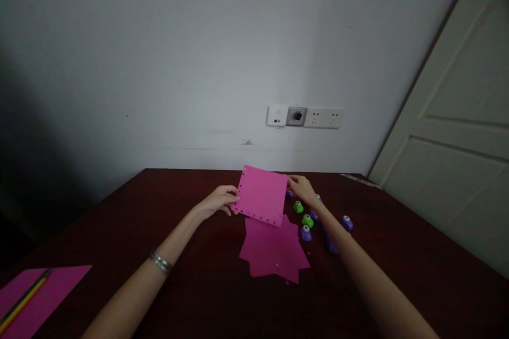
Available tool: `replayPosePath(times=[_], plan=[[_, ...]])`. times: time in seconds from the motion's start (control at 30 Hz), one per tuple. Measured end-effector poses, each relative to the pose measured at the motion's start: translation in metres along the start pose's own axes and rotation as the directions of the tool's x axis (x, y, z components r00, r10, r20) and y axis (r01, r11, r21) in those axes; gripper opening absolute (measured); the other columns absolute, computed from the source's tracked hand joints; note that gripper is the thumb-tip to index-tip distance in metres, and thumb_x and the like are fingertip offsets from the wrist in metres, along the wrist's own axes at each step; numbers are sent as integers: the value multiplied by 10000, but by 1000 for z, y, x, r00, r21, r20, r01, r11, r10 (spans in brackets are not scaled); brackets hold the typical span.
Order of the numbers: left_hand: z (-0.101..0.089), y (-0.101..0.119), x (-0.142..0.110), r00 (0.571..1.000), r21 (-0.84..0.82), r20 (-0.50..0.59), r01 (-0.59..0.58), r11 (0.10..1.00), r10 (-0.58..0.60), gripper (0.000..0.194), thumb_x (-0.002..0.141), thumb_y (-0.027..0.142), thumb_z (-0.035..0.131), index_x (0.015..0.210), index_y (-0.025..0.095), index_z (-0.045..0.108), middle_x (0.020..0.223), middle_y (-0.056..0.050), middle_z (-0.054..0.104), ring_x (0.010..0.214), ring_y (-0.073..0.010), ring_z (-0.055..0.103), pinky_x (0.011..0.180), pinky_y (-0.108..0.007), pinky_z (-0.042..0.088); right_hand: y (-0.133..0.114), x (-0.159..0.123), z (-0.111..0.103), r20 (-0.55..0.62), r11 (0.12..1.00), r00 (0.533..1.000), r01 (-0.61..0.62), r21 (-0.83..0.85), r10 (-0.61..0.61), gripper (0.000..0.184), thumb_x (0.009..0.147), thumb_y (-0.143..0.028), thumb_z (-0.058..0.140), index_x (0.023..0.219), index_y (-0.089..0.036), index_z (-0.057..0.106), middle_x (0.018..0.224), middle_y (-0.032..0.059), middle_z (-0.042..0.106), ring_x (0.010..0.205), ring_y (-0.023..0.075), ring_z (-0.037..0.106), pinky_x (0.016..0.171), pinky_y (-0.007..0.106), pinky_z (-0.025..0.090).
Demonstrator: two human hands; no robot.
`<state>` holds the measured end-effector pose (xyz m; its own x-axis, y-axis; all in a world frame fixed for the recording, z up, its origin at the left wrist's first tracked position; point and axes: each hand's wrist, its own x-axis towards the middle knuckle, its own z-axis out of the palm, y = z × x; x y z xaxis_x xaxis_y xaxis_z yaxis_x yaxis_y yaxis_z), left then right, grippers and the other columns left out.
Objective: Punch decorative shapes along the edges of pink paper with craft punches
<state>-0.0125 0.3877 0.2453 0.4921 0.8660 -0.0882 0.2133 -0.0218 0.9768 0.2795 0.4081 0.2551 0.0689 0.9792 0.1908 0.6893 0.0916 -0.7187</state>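
A square sheet of pink paper [262,194] is held up and tilted above the table, with small punched holes along its left and lower edges. My left hand [220,199] pinches its left edge between thumb and fingers. At the upper right corner, my right hand [301,188] grips the same sheet. Below it, more pink sheets [274,251] lie overlapped at angles on the table, with a few tiny scraps on and near them. Small green craft punches [307,221] and purple craft punches [305,233] with eye-like tops stand around my right forearm, which hides some of them.
The dark reddish table [191,286] meets a pale wall with a row of sockets [324,118]. At the front left lie another pink sheet [59,288] and yellow-and-black pencils [24,299]. A ruler-like strip [360,180] lies at the back right, near a white door [457,169].
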Motion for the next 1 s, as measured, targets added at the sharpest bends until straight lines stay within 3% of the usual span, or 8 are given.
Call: replayPosePath(times=[0.1,0.2,0.27,0.43,0.63,0.8,0.9,1.0], plan=[[4,6,2,988,-66,-126,-102,993,93,311,706,338,585,930,145,490,679,-55,617,574,-159,610,475,-246,460,-15,-20,-6,41,979,997,49,196,-58,525,874,-494,236,1049,-162,604,949,104,674,787,180,638,630,272,516],[10,12,1,966,-69,-201,-178,982,161,307,714,346,579,934,156,478,670,-42,609,591,-164,617,468,-242,461,-26,-39,-9,45,840,990,90,535,-135,408,779,-502,476,939,-169,648,870,73,677,755,177,625,600,263,526],[13,17,-1,961,-54,-203,-204,978,189,289,715,350,580,912,164,480,656,-30,597,583,-160,614,456,-237,461,-32,-48,-12,7,778,988,117,618,-154,334,702,-468,593,842,-174,667,796,42,668,697,161,606,577,252,520],[18,28,-8,953,-21,-216,-222,975,212,237,711,356,590,828,163,520,626,-8,546,550,-127,573,453,-232,462,-38,-58,-24,-73,778,982,181,601,-172,276,666,-430,637,738,-168,687,700,17,641,605,127,561,513,222,483],[16,33,-11,961,-19,-184,-214,977,207,248,715,386,588,799,155,556,632,-29,569,538,-122,555,468,-244,456,-32,-57,-29,-80,781,989,147,606,-124,270,622,-409,683,777,-189,700,729,25,666,547,115,554,476,220,463],[11,29,-11,979,-63,-181,-102,993,89,269,749,399,513,830,146,553,801,-90,623,677,-162,601,555,-272,467,-32,-61,-32,-101,683,995,62,728,17,215,586,-369,722,686,-183,674,673,14,656,543,113,563,510,216,474],[12,16,-8,985,43,-168,52,998,-44,262,719,328,530,892,132,546,873,-105,612,737,-169,594,601,-279,467,-27,-76,-35,24,549,995,-75,832,100,181,586,-333,730,634,-181,647,646,12,647,572,118,577,575,226,487],[21,-1,-6,976,150,-181,152,977,-124,317,678,284,553,954,135,508,888,-89,579,748,-163,570,592,-263,454,-15,-102,-33,153,462,985,-173,870,81,165,609,-305,725,641,-164,645,669,28,649,595,120,583,593,227,473]])
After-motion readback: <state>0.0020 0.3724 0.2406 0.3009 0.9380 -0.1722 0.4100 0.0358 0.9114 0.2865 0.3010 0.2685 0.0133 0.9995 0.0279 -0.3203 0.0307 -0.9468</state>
